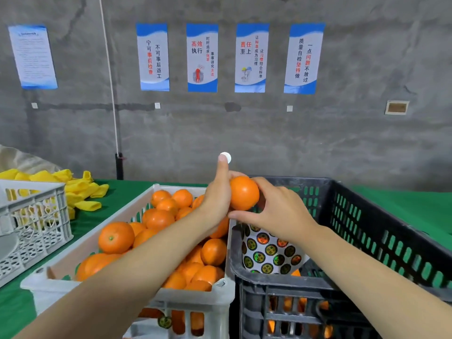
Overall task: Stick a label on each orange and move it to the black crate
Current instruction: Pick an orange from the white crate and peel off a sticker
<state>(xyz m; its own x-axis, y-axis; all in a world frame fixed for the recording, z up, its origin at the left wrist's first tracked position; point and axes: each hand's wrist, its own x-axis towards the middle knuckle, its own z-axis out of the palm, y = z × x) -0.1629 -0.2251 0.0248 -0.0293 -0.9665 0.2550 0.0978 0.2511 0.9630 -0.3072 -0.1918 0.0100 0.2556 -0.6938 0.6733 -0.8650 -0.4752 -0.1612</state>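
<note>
Grey concrete wall [342,143] hung with a row of blue-and-white posters [202,57] fills the upper half of the frame, and a green cloth [415,209] covers the table below it. At the centre of the frame an orange [244,193] is held in the air by both hands, above the place where two crates meet. The right hand [276,216], reaching in from the lower right, grips it with the thumb under the fruit and the fingers curled over its top. The left hand [217,199], reaching in from the lower left, cups the orange's left side with fingers curled behind it. One of its digits stands straight up with a small round white label [227,157] stuck on its tip. Just below the right hand a label sheet [266,253] of round dark stickers leans inside the black crate [367,216], which takes up the lower right. Touching that crate's left side stands a white crate [208,305] heaped with oranges [159,218], under the left forearm; more of them show through the black crate's slotted front wall. At the left edge of the frame sits a second white crate [36,216], with a pile of soft yellow pieces [80,192] on the cloth behind it.
</note>
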